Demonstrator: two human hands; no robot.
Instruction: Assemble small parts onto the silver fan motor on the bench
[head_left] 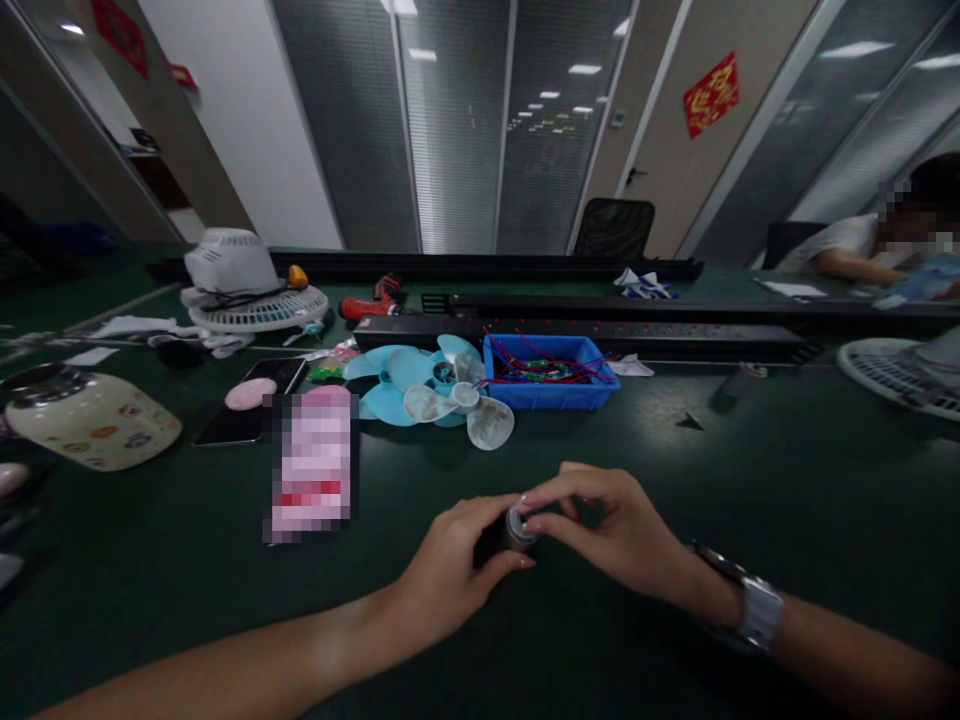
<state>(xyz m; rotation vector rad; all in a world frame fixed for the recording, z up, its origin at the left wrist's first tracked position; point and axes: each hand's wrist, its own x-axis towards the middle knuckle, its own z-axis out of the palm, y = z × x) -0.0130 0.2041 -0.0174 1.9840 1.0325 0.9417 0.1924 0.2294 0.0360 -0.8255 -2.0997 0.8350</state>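
Cylinder point(517, 535) is between our hands over the table point(795, 490); our left hand point(450, 550) grips its side, probably steadying it, while our right hand point(622, 525) nears thumb and forefinger at its top, pinching what, we cannot tell.

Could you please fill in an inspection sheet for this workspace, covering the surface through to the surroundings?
Surface: dark green tabletop.
Job's things: small grey cylinder, its top facing up; details too small to tell.
Clutter: blue fan blades, blue bin, red power tool, cream patterned container, pixelated pink item.
Hands: left hand holds the cylinder; right hand has its fingertips at the top, but whether they grip is unclear.
Cables: thin red wires in the blue bin, some poking past its rim.
Surroundings: glass partitions, black chair, another person at the far right.
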